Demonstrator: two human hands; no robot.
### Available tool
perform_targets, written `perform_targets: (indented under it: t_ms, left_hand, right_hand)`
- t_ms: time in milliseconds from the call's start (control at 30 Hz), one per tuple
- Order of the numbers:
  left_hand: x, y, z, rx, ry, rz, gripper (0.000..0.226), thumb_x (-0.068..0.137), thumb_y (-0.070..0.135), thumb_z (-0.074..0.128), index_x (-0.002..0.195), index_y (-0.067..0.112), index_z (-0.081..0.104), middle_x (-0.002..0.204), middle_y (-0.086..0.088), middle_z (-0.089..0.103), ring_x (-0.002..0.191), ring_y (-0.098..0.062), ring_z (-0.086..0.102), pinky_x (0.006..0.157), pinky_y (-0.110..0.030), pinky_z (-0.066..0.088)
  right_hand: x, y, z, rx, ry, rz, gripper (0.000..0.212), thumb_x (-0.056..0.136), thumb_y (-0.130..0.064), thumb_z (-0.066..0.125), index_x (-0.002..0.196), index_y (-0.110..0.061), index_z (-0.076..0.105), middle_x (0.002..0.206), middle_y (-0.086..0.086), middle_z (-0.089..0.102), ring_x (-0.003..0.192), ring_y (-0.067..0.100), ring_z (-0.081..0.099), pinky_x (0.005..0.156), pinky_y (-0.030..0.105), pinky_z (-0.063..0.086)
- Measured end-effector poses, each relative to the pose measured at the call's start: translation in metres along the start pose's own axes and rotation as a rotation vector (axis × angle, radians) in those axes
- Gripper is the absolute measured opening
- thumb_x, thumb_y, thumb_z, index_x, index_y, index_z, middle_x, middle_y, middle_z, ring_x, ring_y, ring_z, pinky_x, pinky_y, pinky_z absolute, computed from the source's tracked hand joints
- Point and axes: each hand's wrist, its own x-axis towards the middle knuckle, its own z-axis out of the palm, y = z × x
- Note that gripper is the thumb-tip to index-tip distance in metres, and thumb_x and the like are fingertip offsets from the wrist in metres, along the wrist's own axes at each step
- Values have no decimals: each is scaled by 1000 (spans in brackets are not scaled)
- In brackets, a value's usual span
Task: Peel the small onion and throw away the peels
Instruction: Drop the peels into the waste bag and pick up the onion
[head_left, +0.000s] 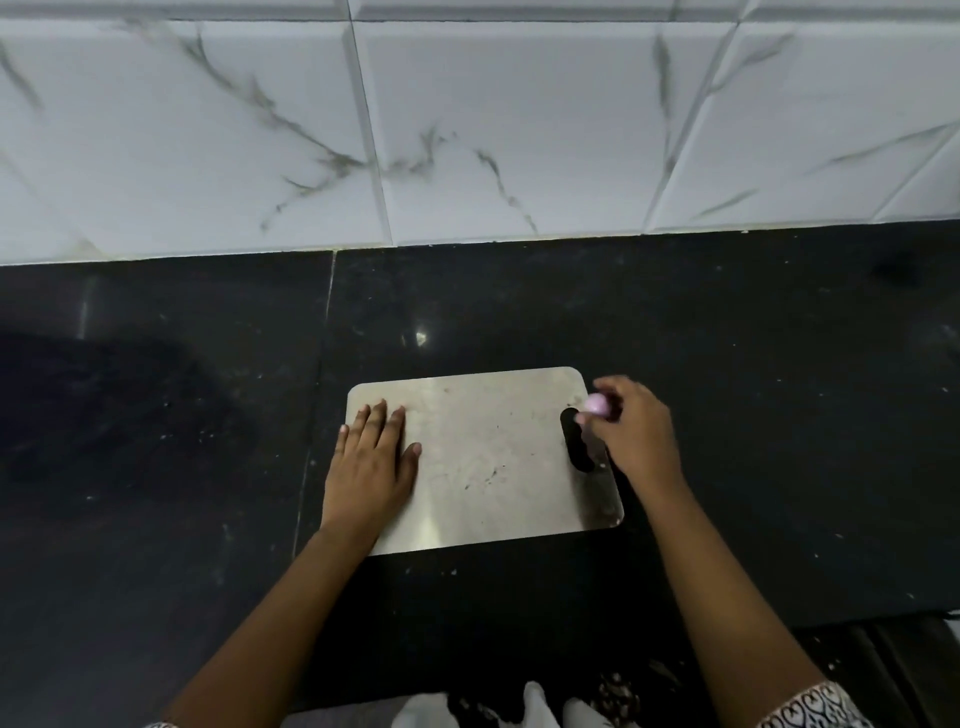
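Observation:
A small pinkish-purple onion (596, 404) is pinched in the fingertips of my right hand (631, 423), which hovers over the right end of a steel cutting board (488, 457), just above the board's dark handle slot (575, 441). The hand is motion-blurred. My left hand (371, 460) lies flat, palm down and fingers spread, on the board's left edge, holding nothing. No loose peels are visible on the board.
The board lies on a black stone counter (156, 415) that runs to a white marble-patterned tiled wall (467, 130) at the back. The counter's front edge is below the board, with white cloth (535, 706) and floor seen beneath.

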Motion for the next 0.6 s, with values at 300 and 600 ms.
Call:
perform_targets:
  t_ms: [300,600]
  left_hand:
    - [-3,5,0,-32,-14,-46,56,97,45,30,148,23,23,158,-4,18,147,-21,11,118,-38,8]
    - [-7,4,3,-10,3,-33,71,87,56,8,149,23,22,158,-3,18,147,-20,10,117,-36,6]
  right_hand:
    - [-29,-58,82,36,-371,-291,38,73,-24,77,107,-19,62,107,0,61,100,18,54,89,33,47]
    - [-44,-48,98,46,-114,-339,41,68,-35,78,99,-16,60,98,0,63,90,16,50,78,35,47]
